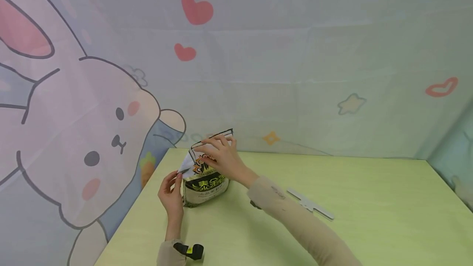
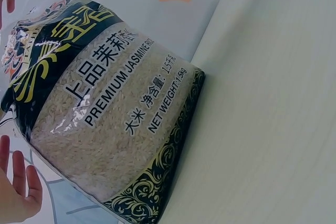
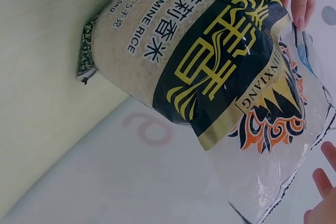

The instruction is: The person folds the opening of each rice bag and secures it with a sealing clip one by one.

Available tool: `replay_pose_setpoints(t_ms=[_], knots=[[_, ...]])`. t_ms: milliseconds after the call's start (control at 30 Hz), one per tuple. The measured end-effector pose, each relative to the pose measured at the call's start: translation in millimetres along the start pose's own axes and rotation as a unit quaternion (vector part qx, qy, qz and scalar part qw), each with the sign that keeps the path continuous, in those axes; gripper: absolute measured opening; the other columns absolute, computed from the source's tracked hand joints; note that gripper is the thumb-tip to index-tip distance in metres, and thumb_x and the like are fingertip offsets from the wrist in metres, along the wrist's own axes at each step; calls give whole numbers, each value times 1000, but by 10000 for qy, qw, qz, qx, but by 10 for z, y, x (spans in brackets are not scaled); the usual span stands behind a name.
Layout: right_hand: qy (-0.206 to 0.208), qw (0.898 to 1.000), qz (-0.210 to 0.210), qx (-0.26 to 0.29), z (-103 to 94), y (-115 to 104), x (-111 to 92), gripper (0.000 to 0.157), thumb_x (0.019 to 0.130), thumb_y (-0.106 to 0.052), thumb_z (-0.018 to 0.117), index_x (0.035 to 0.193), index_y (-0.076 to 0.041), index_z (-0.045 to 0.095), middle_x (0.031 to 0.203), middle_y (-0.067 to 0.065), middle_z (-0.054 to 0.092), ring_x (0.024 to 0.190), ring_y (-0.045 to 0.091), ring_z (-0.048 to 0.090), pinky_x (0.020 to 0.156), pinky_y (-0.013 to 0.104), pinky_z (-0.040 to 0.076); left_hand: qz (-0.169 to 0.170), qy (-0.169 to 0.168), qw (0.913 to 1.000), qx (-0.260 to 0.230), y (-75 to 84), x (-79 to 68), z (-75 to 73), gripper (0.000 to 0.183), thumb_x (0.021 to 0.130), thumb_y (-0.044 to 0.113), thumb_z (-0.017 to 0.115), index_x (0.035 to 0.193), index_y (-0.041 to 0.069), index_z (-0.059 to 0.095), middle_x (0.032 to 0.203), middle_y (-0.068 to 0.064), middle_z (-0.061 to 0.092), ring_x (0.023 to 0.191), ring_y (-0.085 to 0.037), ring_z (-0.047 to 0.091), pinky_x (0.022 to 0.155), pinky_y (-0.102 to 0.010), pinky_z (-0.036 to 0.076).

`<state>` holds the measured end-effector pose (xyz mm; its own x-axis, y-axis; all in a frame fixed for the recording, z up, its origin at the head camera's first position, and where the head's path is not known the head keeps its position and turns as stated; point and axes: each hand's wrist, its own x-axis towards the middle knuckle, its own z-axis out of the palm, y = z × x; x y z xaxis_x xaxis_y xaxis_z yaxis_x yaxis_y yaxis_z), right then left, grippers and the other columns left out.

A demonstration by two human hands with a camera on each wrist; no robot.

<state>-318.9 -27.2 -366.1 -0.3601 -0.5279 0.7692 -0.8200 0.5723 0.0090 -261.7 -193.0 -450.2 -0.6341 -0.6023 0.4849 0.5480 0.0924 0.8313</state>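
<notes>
A bag of jasmine rice (image 1: 207, 186) stands on the table, clear in front with a dark green band and gold lettering. Its slack upper part (image 3: 252, 182) rises above the rice, with a black-lined top edge. My left hand (image 1: 172, 194) pinches the bag's left side edge between thumb and fingertip, the other fingers loosely bent. Across the upper front reaches my right hand (image 1: 225, 159), its fingers spread and fairly straight close to the top edge. In the left wrist view, the loose fingers of the left hand (image 2: 23, 190) show beside the bag (image 2: 105, 114).
A pale bar-shaped clip (image 1: 310, 204) lies on the light green table (image 1: 369, 200), right of the bag and beyond the right forearm. Behind the table hangs a backdrop cloth (image 1: 295, 73) printed with a rabbit, hearts and stars.
</notes>
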Motion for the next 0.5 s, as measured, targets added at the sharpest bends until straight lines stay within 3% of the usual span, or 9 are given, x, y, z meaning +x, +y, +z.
replay_pose_setpoints(t_ms=[500], knots=[[-153,9999,35,-72,-112,-8,-191,31,81,-34,63,113,-31,60,110,-6,58,104,16,43,89,48,27,102,32,9999,87,17,-3,7,23,81,2,62,95,-16,58,81,16,62,74,1,57,66,-13,43]])
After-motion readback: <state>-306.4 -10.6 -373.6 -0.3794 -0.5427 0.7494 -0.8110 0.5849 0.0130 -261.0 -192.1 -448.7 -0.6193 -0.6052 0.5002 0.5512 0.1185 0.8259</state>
